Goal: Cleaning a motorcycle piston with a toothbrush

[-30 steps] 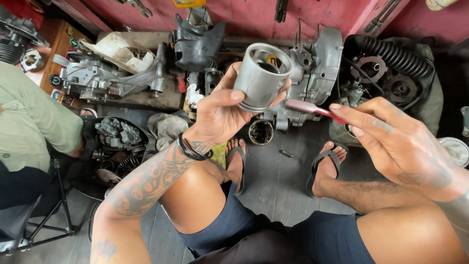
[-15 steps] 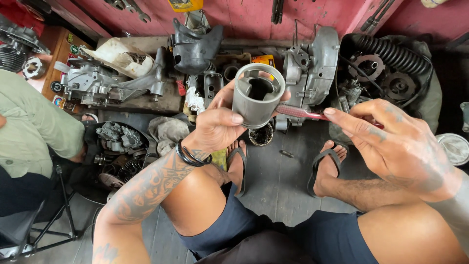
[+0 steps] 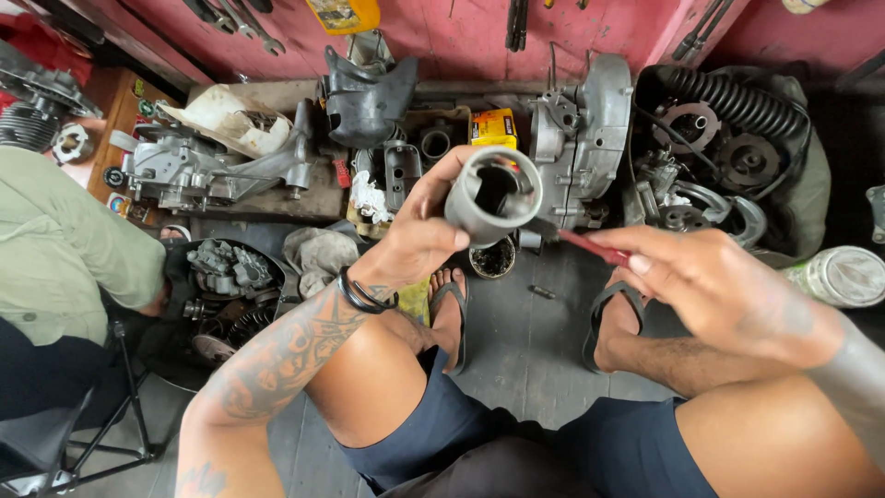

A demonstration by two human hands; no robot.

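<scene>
My left hand (image 3: 426, 231) grips a grey metal piston (image 3: 492, 195), hollow open end turned toward me. My right hand (image 3: 710, 281) holds a thin red-handled tool (image 3: 590, 247) whose tip touches the piston's lower right side. Both hands hover above my knees and my sandalled feet (image 3: 452, 309). Black bands circle my left wrist.
Engine parts crowd the floor ahead: a grey crankcase (image 3: 581, 138), a casing (image 3: 207, 171) at left, a black ribbed hose (image 3: 728, 97), a small round tin (image 3: 491, 260). A person in a green shirt (image 3: 64, 249) sits at left on a stool. A white can (image 3: 843, 275) lies at right.
My left hand has rotated the piston so its open end faces me more. The right hand has brought the red tool's tip up against the piston.
</scene>
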